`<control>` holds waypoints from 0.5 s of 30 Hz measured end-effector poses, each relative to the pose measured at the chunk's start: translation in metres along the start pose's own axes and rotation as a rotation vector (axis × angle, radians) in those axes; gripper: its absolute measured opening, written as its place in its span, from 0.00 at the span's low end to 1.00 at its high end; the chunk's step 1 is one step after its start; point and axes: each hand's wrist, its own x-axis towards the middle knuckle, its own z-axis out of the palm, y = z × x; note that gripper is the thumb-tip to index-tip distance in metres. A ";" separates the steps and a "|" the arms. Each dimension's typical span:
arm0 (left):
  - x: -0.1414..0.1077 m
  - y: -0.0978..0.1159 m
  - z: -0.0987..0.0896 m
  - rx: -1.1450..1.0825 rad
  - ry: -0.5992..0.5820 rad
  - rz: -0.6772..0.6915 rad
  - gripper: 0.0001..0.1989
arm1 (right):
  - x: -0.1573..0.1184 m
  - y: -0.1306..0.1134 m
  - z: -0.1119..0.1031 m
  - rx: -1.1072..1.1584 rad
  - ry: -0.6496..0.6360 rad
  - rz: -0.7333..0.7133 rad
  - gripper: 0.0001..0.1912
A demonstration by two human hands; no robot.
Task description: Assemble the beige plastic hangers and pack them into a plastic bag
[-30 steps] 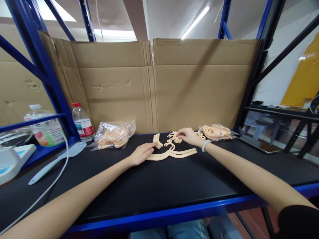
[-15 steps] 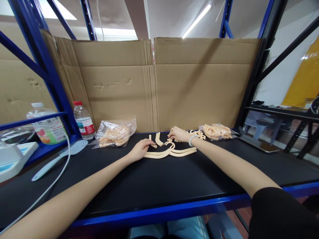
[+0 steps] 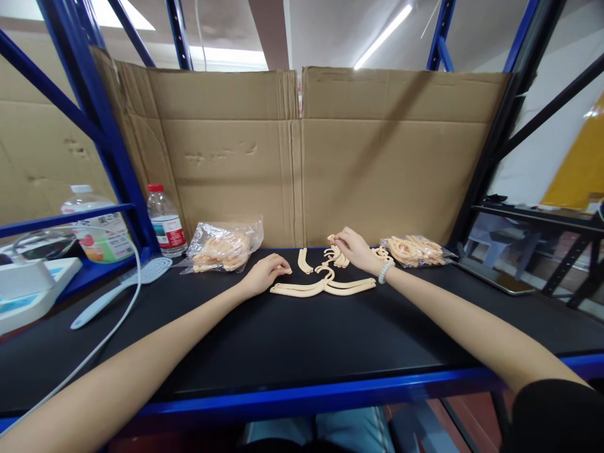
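Observation:
My left hand (image 3: 265, 275) is closed at the left of the table, its fingers curled round a cream hanger piece, of which only a small tip shows at the fingertips. In a pinch, my right hand (image 3: 356, 250) holds a small cream hanger piece (image 3: 331, 238) above the table; its exact shape is too small to make out. Between and in front of the hands lie cream folding hangers (image 3: 302, 290), stacked with arms spread and hooks pointing away. Behind them rest two loose curved hanger arms (image 3: 304, 261) and, below my right hand, a pile of hooks (image 3: 336, 257).
Clear bags of cream pieces lie at left (image 3: 224, 248) and right (image 3: 415, 250). A red-capped bottle (image 3: 166, 221), a hairbrush (image 3: 125, 289) and a white cable (image 3: 116, 330) are on the left. Cardboard (image 3: 377, 157) walls the back; a flat dark device (image 3: 495, 277) lies at right.
My right hand has lifted from the loose pieces with a small piece in its fingers. My left hand has drawn slightly away from the hangers, and the piece by it no longer lies on the table.

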 end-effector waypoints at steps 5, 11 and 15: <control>-0.002 0.035 -0.008 -0.234 0.131 0.006 0.10 | -0.038 -0.039 -0.031 0.330 0.108 0.238 0.14; -0.012 0.079 -0.002 -0.557 0.172 -0.038 0.14 | -0.057 -0.062 -0.032 0.876 0.016 0.508 0.18; -0.018 0.089 0.007 -0.567 0.212 -0.093 0.17 | -0.061 -0.065 -0.021 1.012 -0.040 0.638 0.19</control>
